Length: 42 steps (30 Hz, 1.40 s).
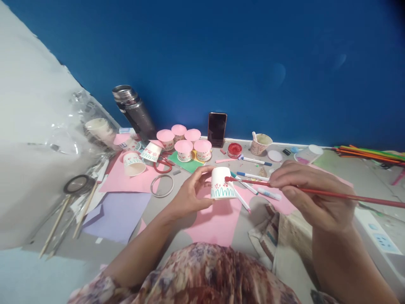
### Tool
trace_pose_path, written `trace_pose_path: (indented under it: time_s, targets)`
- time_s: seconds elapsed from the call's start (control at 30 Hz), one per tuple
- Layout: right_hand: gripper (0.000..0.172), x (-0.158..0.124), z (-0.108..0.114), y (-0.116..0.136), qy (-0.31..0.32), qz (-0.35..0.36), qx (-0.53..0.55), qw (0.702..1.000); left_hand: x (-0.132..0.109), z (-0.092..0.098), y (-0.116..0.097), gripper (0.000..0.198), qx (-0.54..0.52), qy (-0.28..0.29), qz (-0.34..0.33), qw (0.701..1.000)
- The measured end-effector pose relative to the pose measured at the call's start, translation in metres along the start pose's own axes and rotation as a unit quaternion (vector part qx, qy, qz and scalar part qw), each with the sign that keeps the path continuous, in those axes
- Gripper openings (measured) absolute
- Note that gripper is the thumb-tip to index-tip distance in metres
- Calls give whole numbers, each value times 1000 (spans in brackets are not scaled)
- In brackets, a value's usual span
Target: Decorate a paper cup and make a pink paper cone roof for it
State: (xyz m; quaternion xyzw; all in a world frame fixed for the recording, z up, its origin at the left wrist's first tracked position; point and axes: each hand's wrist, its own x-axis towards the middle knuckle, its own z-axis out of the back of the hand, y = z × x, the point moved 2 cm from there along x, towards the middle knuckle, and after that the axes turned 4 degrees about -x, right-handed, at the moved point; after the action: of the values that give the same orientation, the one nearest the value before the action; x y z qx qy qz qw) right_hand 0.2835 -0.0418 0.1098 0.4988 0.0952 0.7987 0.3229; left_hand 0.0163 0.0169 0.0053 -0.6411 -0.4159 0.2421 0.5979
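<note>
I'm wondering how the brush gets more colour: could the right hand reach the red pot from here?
Probably yes: the right hand holds a long brush, the red pot looks open, and mainly flat-lying markers sit between.

Painted white cup (222,184), inverted, red brush (329,194) touching it

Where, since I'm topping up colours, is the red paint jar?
In the head view, the red paint jar sits right of centre near the blue wall, between the phone and the speckled cup.
</note>
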Motion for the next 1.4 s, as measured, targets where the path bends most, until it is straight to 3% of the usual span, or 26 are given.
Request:
trace_pose_path:
  time_s: [0.27,0.6,1.13,1.4]
  targets:
    - [25,0,-4,-1,32,-14,23,999,0,-2,-2,72,8,0,-3,1000]
    - [23,0,7,-1,-16,-9,-3,1000,0,-1,1,72,-8,-5,2,1000]
    - [33,-4,9,2,-5,5,2,1000,2,-1,0,74,-72,-13,20,997]
    - [29,-3,9,2,-9,-3,-1,1000,3,-2,-2,72,-90,-12,26,996]
